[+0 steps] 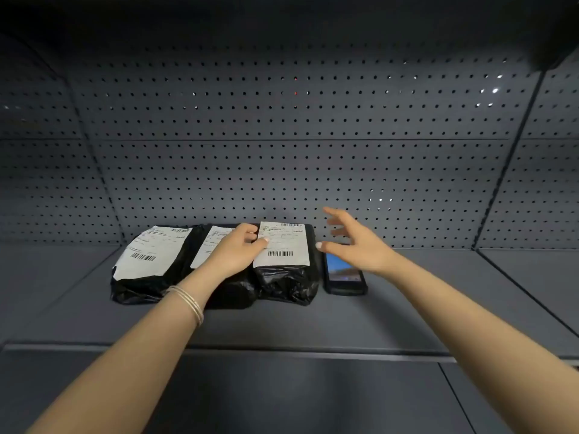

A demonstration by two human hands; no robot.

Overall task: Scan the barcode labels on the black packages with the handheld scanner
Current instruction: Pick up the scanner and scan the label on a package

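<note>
Grey shelf (282, 324), left hand (238, 250) flat on black packages (288, 277), right hand (354, 242) fingers spread above scanner (344, 277)

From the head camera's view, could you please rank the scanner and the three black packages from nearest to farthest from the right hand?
Measured from the right hand:
1. Handheld scanner, just below the hand.
2. Right package, beside the scanner.
3. Middle package, partly under the left hand.
4. Left package, at the far left of the row.
</note>
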